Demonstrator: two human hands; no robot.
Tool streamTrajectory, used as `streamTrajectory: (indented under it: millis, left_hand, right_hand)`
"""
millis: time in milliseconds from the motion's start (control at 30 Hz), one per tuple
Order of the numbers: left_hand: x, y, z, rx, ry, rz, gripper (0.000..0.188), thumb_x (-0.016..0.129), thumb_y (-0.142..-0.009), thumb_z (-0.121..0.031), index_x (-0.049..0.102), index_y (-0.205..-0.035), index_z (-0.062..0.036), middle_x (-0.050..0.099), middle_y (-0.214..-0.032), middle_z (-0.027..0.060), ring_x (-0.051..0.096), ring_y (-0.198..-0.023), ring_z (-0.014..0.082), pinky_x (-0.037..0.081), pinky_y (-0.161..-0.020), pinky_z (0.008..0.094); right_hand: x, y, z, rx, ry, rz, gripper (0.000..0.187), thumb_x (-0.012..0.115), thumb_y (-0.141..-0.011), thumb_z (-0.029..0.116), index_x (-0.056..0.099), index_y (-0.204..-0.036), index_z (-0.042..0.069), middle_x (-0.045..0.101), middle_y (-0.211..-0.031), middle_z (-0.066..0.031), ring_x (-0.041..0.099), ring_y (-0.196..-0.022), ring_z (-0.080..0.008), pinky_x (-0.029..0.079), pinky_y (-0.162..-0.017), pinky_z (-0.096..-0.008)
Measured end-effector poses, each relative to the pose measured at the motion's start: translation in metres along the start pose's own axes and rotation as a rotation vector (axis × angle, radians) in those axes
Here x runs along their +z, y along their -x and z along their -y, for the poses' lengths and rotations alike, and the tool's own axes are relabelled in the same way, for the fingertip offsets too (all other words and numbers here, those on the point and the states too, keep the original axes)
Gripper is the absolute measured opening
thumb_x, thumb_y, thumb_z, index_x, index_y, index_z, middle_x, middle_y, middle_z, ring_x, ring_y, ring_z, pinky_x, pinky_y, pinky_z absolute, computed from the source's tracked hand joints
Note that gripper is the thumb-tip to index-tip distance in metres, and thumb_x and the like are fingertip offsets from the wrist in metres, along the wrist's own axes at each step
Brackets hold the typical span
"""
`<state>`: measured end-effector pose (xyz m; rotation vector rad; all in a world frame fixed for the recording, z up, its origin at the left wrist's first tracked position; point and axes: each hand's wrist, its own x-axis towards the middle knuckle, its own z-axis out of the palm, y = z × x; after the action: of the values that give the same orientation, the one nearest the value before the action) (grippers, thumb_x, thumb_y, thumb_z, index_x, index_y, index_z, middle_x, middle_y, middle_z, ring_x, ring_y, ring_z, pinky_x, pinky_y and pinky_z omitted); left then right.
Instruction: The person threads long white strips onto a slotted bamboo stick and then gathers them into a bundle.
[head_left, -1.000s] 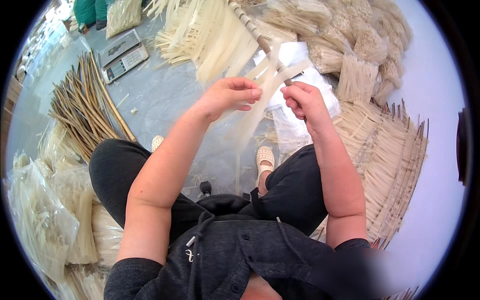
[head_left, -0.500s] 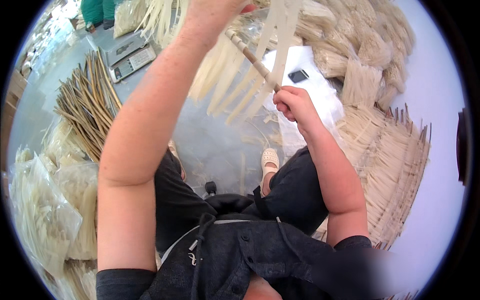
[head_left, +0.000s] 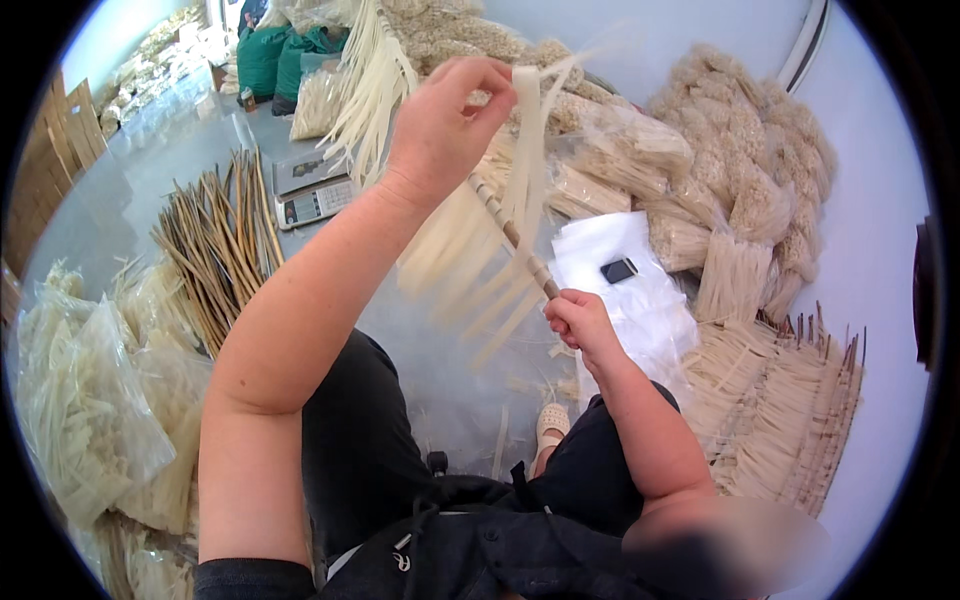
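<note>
My right hand (head_left: 583, 325) is closed round the near end of a thin brown stick (head_left: 521, 250), which slants up and away to the left. Pale, flat, noodle-like strips (head_left: 450, 245) hang along the stick, the lower ones smeared by motion. Raised above the stick, my left hand (head_left: 448, 125) pinches a long pale strip (head_left: 526, 140) between thumb and fingers. Part of the stick is hidden behind that hand and wrist. Beyond it, more strips (head_left: 370, 90) dangle in a dense row near the stick's far end.
Bare sticks (head_left: 222, 250) lie bundled at the left beside a scale (head_left: 315, 200). Clear bags of pale strips (head_left: 90, 400) fill the near left. A phone (head_left: 619, 270) rests on white sheets (head_left: 640, 320). Heaped bundles (head_left: 750, 150) and strip-laden sticks (head_left: 780, 420) line the right; green sacks (head_left: 262, 62) stand far off.
The view has tilted up, showing more of the far room. My left hand has come into full view, pinching the strip. My right hand keeps its grip on the stick.
</note>
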<state>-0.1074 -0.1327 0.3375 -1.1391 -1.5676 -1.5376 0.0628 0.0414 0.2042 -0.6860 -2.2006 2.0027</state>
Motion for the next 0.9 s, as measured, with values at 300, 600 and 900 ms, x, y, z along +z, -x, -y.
streamTrajectory:
  millis: [300, 600, 900]
  left_hand:
    - [-0.048, -0.067, -0.067, 0.129, -0.007, -0.174, 0.020, 0.059, -0.090, -0.014, 0.061, -0.107, -0.0033, 0.067, -0.091, 0.0035, 0.061, -0.088, 0.0091, 0.050, -0.069, 0.0215]
    - [-0.088, -0.050, -0.037, -0.078, -0.242, 1.166, 0.043, 0.046, -0.087, 0.002, 0.061, -0.121, -0.0194, 0.061, -0.079, 0.0047, 0.057, -0.069, 0.0118, 0.046, -0.059, 0.0244]
    - [-0.063, 0.001, -0.023, -0.641, -0.494, 1.785, 0.047, 0.044, -0.084, -0.003, 0.052, -0.129, -0.0155, 0.066, -0.085, 0.0081, 0.062, -0.069, 0.0164, 0.051, -0.063, 0.0314]
  right_hand:
    - [-0.003, 0.005, 0.004, 0.046, -0.017, 0.020, 0.011, 0.060, -0.073, 0.014, 0.058, -0.065, 0.006, 0.049, -0.055, 0.0016, 0.038, -0.043, -0.0043, 0.026, -0.038, -0.0202]
    - [-0.023, 0.001, 0.000, 0.016, 0.002, -0.036, 0.009, 0.059, -0.073, 0.012, 0.055, -0.067, 0.007, 0.046, -0.054, 0.0024, 0.032, -0.039, -0.0031, 0.021, -0.035, -0.0199]
    - [-0.032, 0.000, 0.004, 0.038, -0.036, -0.100, 0.012, 0.059, -0.074, 0.012, 0.053, -0.064, 0.007, 0.046, -0.053, 0.0022, 0.032, -0.039, -0.0033, 0.022, -0.036, -0.0201]
